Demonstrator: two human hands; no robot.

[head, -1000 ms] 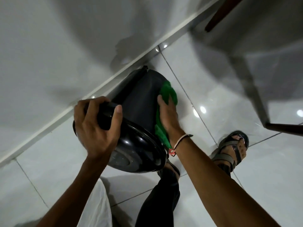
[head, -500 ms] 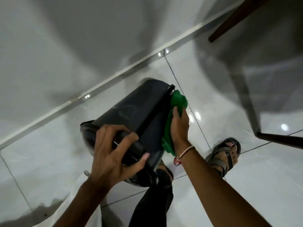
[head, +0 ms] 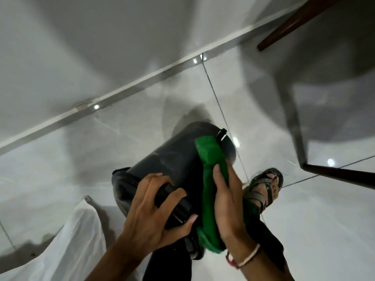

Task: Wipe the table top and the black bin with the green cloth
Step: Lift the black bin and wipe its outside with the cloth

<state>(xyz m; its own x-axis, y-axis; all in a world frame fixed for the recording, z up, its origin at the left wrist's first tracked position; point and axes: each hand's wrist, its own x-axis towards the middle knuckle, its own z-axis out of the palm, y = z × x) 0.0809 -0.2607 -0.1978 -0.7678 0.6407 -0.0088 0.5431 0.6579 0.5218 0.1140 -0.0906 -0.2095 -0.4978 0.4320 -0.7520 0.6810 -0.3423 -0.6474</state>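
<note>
Head view: green cloth (head: 209,179) under right fingers (head: 218,175)

Left hand (head: 154,211) grips with curled fingers (head: 174,196); right hand (head: 229,201) presses flat, fingers extended.

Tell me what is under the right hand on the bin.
Under the right hand lies the green cloth, pressed along the side of the tilted black bin. The bin surface beneath the cloth is covered and cannot be seen.

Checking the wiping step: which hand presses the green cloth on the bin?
The right hand, with the string bracelet, presses the green cloth against the black bin; the left hand only grips its lid end.
</note>
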